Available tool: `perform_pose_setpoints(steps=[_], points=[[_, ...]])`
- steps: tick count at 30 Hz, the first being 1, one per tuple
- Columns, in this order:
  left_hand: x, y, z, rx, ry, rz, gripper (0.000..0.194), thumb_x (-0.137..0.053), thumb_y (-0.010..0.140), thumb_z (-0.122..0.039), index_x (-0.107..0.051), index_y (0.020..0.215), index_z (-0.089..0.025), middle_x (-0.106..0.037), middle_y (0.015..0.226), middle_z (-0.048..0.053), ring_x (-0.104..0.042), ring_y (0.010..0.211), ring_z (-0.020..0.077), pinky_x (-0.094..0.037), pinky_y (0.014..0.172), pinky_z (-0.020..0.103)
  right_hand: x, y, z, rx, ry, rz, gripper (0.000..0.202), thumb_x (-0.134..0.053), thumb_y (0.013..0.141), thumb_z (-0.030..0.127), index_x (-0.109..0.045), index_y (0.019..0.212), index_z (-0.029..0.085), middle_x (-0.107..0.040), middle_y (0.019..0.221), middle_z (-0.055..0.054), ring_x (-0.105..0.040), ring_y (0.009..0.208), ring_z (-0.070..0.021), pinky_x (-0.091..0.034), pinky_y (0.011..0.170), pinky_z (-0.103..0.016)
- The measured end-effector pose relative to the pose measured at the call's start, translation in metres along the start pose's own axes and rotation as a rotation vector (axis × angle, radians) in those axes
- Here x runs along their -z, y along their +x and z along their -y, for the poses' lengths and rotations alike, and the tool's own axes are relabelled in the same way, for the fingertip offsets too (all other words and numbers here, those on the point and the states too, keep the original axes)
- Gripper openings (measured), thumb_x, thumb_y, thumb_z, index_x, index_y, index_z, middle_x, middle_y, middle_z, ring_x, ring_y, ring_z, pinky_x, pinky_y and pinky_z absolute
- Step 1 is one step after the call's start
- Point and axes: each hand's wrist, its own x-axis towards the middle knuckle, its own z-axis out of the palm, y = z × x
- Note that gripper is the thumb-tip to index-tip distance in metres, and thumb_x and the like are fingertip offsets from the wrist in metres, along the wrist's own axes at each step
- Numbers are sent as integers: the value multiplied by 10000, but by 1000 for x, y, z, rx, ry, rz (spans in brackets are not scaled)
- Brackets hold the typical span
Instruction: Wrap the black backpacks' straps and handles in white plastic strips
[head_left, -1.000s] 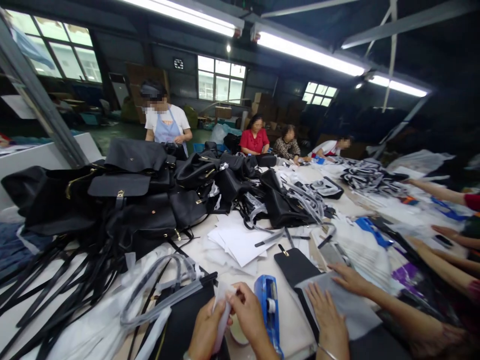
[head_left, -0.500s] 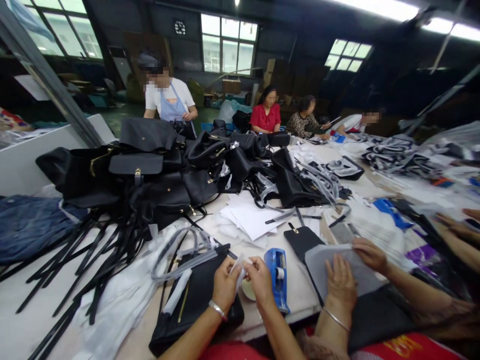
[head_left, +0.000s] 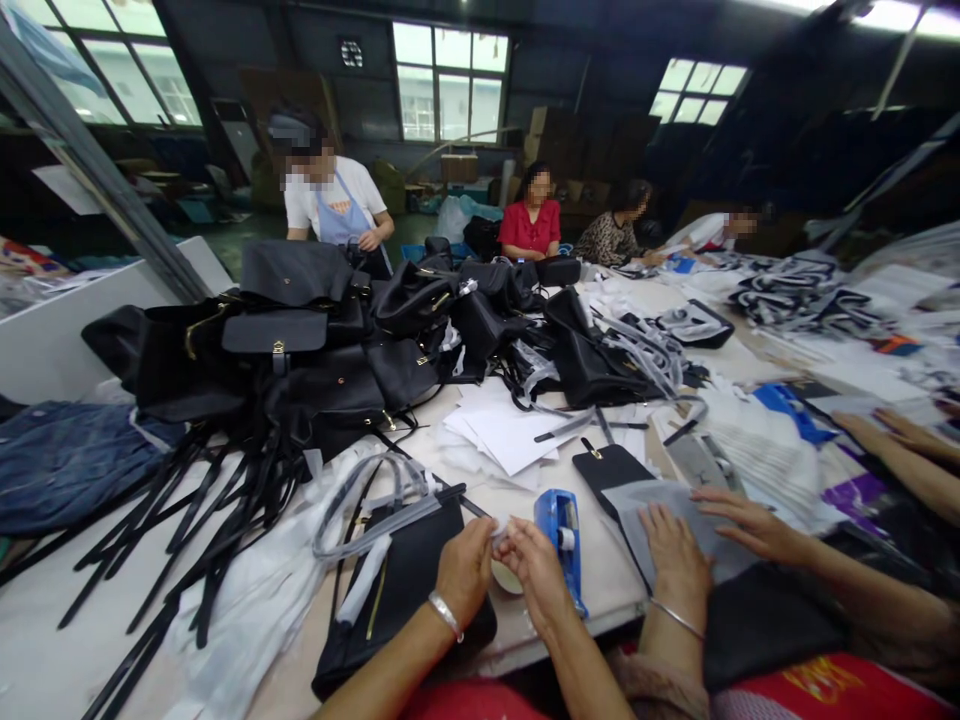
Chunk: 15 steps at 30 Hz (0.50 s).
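My left hand (head_left: pixel 466 570) and my right hand (head_left: pixel 534 568) meet in front of me, fingertips pinched. Between them shows a small piece of thin white wrapping paper (head_left: pixel 501 532), mostly covered by the fingers. Below and left of them a black bag (head_left: pixel 405 590) lies on the table, with a gold zip and a white-wrapped strip on it. Strap loops in clear plastic (head_left: pixel 352 520) rest across its top. A blue tape dispenser (head_left: pixel 576 590) stands just right of my right hand. Under my hands, a pale round roll (head_left: pixel 507 578) is partly hidden.
Black bags (head_left: pixel 330 375) are heaped at the back left, their straps trailing forward. White sheets (head_left: pixel 502 430) lie mid-table. At right, a co-worker's hands (head_left: pixel 675 550) press a translucent sheet (head_left: pixel 637 510) over a black bag. More people sit or stand across the table.
The white paper between my fingers has become smaller and more bunched up, and my hands have closed together over it. The co-worker's right-side hand has flattened onto the sheet.
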Motion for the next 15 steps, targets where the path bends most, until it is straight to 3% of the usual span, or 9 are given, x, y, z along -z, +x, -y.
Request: perform_pose_setpoints(steps=[4, 7, 9, 11, 13, 15], points=[[12, -3, -5, -72, 43, 121, 261, -381, 853, -129, -586, 1002, -191, -626, 884, 80, -603, 768, 175, -469, 678, 257, -1, -5, 5, 29, -82, 29, 274, -637, 776, 414, -610, 896, 170, -571, 687, 5, -553, 640, -121, -494, 666, -281], [25, -6, -9, -59, -137, 178, 291, -408, 864, -173, -555, 1113, -201, -621, 1050, 106, -597, 929, 207, -459, 815, 314, -1, -1, 4, 89, -201, -12, 334, -694, 715, 385, -614, 959, 171, -593, 736, 3, -550, 624, -117, -479, 616, -257], [28, -6, -7, 75, -376, 168, 305, -439, 877, -255, -527, 1165, -207, -628, 1081, 103, -599, 964, 215, -450, 854, 331, 0, 2, 3, 122, -249, -13, 345, -687, 713, 371, -609, 982, 170, -588, 721, 11, -548, 611, -115, -477, 608, -255], [26, -5, -1, 291, -664, 152, 324, -483, 865, -343, -520, 1149, -192, -668, 964, 89, -633, 852, 205, -477, 777, 319, 0, 2, 0, 147, -282, 15, 337, -646, 747, 371, -595, 1010, 168, -572, 678, 22, -555, 601, -123, -485, 616, -269], [20, -3, 7, 473, -916, 168, 334, -547, 825, -391, -539, 1067, -161, -681, 819, 70, -636, 712, 181, -484, 678, 290, -2, 0, -2, 180, -355, 23, 326, -592, 785, 366, -578, 1044, 169, -557, 642, 27, -558, 572, -133, -486, 584, -275], [14, -1, 13, 554, -1063, 217, 333, -621, 770, -401, -562, 966, -139, -676, 752, 61, -623, 647, 159, -473, 632, 263, -7, -4, -4, 250, -502, -14, 291, -527, 826, 332, -568, 1070, 180, -563, 661, 16, -562, 561, -141, -482, 549, -273]])
